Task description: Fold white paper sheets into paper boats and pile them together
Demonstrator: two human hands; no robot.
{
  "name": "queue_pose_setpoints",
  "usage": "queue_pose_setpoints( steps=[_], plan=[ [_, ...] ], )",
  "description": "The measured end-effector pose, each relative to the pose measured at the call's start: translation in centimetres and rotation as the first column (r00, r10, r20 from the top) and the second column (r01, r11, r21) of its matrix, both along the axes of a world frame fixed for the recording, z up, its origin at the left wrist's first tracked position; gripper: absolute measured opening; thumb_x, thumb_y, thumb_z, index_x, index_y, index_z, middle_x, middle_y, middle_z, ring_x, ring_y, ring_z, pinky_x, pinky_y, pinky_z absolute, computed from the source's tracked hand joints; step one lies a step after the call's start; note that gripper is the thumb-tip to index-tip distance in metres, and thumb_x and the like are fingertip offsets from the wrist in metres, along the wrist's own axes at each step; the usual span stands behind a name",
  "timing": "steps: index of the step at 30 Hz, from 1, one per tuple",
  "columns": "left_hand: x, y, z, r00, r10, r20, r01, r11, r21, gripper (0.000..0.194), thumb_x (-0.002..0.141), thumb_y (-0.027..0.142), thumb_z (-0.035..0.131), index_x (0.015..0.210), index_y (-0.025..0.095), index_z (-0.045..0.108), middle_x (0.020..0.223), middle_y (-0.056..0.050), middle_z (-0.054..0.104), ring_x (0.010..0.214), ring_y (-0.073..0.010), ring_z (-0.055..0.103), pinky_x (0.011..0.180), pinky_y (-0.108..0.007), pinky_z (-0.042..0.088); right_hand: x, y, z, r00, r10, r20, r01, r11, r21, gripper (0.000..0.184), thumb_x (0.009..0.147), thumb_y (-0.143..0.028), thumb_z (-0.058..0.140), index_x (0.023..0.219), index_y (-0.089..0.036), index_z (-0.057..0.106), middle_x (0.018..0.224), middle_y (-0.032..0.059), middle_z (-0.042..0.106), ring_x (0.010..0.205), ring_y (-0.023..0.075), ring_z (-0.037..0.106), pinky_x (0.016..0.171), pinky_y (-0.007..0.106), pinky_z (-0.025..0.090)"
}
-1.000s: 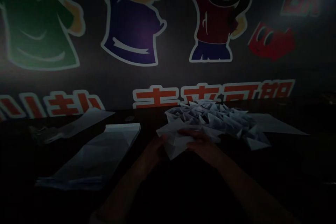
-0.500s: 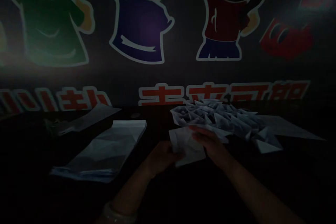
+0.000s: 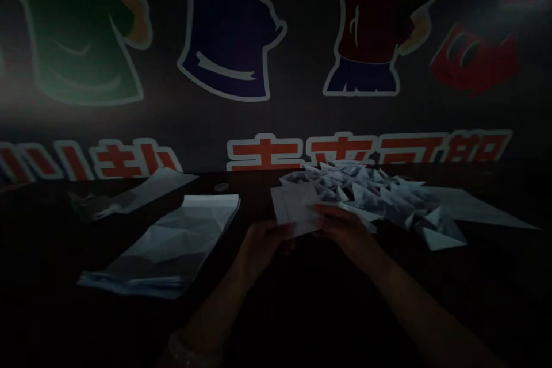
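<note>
A folded sheet of white paper (image 3: 295,207) is held up between my two hands over the dark table. My left hand (image 3: 263,241) pinches its lower left edge, thumb on top. At the lower right edge, my right hand (image 3: 340,230) is closed on the sheet, with its fingers reaching across the near face. Right behind the sheet lies a heap of pointed folded-paper pieces (image 3: 366,187), which the sheet partly overlaps in view. The picture is dark and the fingertips are blurred.
To the left lies a stack of creased white paper (image 3: 172,241). Farther back are a loose sheet (image 3: 159,187), a crumpled clear item (image 3: 92,207) and a small round disc (image 3: 221,187). Another flat sheet (image 3: 478,207) lies right of the heap. A wall with cartoon figures (image 3: 233,40) rises behind.
Both hands have raised the folded paper away from me and turned it, so its broad face now stands higher and slightly left. The stack and heap stay put.
</note>
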State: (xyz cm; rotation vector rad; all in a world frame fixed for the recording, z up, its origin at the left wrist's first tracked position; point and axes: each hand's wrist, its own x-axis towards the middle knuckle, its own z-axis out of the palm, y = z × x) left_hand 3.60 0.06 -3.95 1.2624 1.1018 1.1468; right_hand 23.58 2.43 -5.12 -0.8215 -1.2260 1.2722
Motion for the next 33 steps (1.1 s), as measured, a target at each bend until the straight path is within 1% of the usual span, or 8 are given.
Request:
queue_pose_setpoints(
  steps=[4,9,12,15,19,26,30,33],
  plan=[
    [-0.6,0.6,0.0,0.99,-0.055,0.127,0.054,0.998,0.015,0.043,0.074,0.044,0.07,0.104,0.014,0.066,0.092,-0.01,0.071,0.077,-0.0219,0.067,0.061,-0.033,0.056,0.0,0.2,-0.2,1.0,0.007,0.026,-0.006,1.0,-0.012,0.034,0.066,-0.03,0.077,0.099,-0.021,0.073,0.085,0.0034,0.069,0.074,0.0169,0.063,0.06,0.028,0.048],
    [-1.7,1.3,0.3,0.988,0.004,0.152,-0.025,0.99,0.14,0.077,0.072,0.026,0.067,0.142,0.023,0.034,0.118,-0.012,0.064,0.093,-0.0241,0.067,0.077,-0.038,0.055,0.4,0.5,0.2,1.0,0.019,-0.024,-0.02,0.999,-0.051,0.03,0.063,-0.025,0.072,0.093,-0.02,0.074,0.072,0.0021,0.066,0.065,0.0147,0.059,0.058,0.028,0.043],
    [-2.2,1.4,0.4,0.998,-0.035,0.045,0.022,0.963,0.27,0.065,0.077,0.027,0.066,0.138,0.021,0.042,0.121,-0.011,0.065,0.11,-0.024,0.061,0.094,-0.037,0.047,0.5,0.5,0.2,0.999,0.05,0.003,-0.05,0.997,-0.059,0.026,0.065,-0.028,0.071,0.09,-0.02,0.074,0.078,0.0037,0.067,0.068,0.0154,0.059,0.059,0.029,0.043],
    [-2.6,1.4,0.3,0.993,-0.056,-0.105,0.088,0.94,0.329,0.043,0.079,0.03,0.064,0.121,0.021,0.059,0.117,-0.008,0.069,0.107,-0.0235,0.063,0.094,-0.037,0.047,0.5,0.6,0.1,0.998,0.06,0.033,-0.059,0.998,-0.035,0.027,0.066,-0.032,0.072,0.09,-0.019,0.074,0.071,0.0019,0.064,0.061,0.0128,0.054,0.053,0.026,0.038],
    [-3.2,1.4,0.7,0.95,0.068,-0.303,0.042,0.938,0.344,0.03,0.077,0.028,0.064,0.106,0.021,0.071,0.106,-0.005,0.074,0.099,-0.0252,0.066,0.094,-0.04,0.047,0.7,0.7,0.1,0.999,0.03,0.02,-0.03,1.0,-0.007,0.03,0.068,-0.04,0.076,0.091,-0.022,0.073,0.078,0.0019,0.066,0.064,0.0127,0.055,0.052,0.025,0.039],
    [-3.0,0.8,1.8,0.924,0.131,-0.359,-0.014,0.95,0.311,0.032,0.084,0.041,0.057,0.102,0.022,0.074,0.102,-0.005,0.075,0.098,-0.0266,0.066,0.092,-0.039,0.046,1.6,1.1,-0.1,0.991,-0.03,0.132,0.014,0.993,0.117,0.033,0.073,-0.044,0.072,0.096,-0.021,0.074,0.089,0.0044,0.072,0.082,0.0213,0.065,0.077,0.038,0.051],
    [-3.0,0.9,1.8,0.905,0.229,-0.358,-0.1,0.934,0.344,0.03,0.078,0.042,0.062,0.095,0.021,0.075,0.091,-0.005,0.076,0.088,-0.025,0.068,0.082,-0.036,0.049,1.6,1.1,0.0,0.95,-0.171,0.261,0.124,0.975,0.187,0.026,0.076,-0.044,0.069,0.085,-0.021,0.076,0.079,0.0022,0.071,0.079,0.0216,0.064,0.077,0.038,0.049],
    [-3.1,1.0,1.7,0.888,0.275,-0.369,-0.141,0.926,0.351,0.028,0.076,0.043,0.065,0.088,0.022,0.076,0.084,-0.003,0.076,0.083,-0.0242,0.067,0.078,-0.034,0.049,1.5,1.0,0.2,0.963,-0.158,0.218,0.125,0.98,0.156,0.026,0.073,-0.043,0.07,0.083,-0.02,0.076,0.079,0.0025,0.072,0.078,0.0215,0.064,0.075,0.037,0.049]
  ],
)
